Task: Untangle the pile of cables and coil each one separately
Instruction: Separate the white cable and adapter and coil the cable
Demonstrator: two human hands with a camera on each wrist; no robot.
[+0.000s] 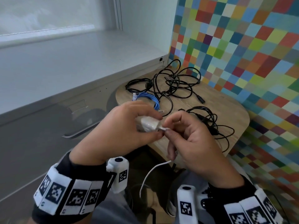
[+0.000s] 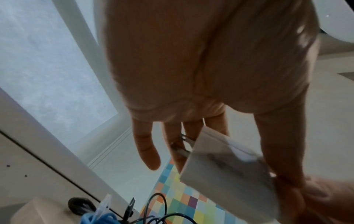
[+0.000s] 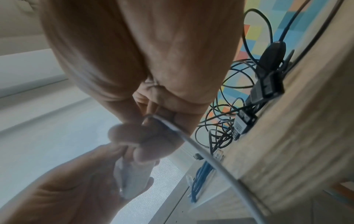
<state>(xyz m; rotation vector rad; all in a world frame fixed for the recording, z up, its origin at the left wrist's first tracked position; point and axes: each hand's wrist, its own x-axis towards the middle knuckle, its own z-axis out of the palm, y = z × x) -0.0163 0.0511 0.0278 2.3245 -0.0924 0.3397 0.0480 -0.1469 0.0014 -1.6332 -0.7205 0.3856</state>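
The head view looks forward and down from above both hands point(image 1: 155, 126), with the desk point(image 1: 226, 110) beyond at mid frame. Each wrist view looks close along its palm toward the fingertips. All three share the blue cable point(image 1: 150, 97) and checkered wall point(image 1: 242, 38).

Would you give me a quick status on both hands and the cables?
Left hand grips white charger block. Right hand pinches its white cable at the block. Black tangle and blue cable wait on table.
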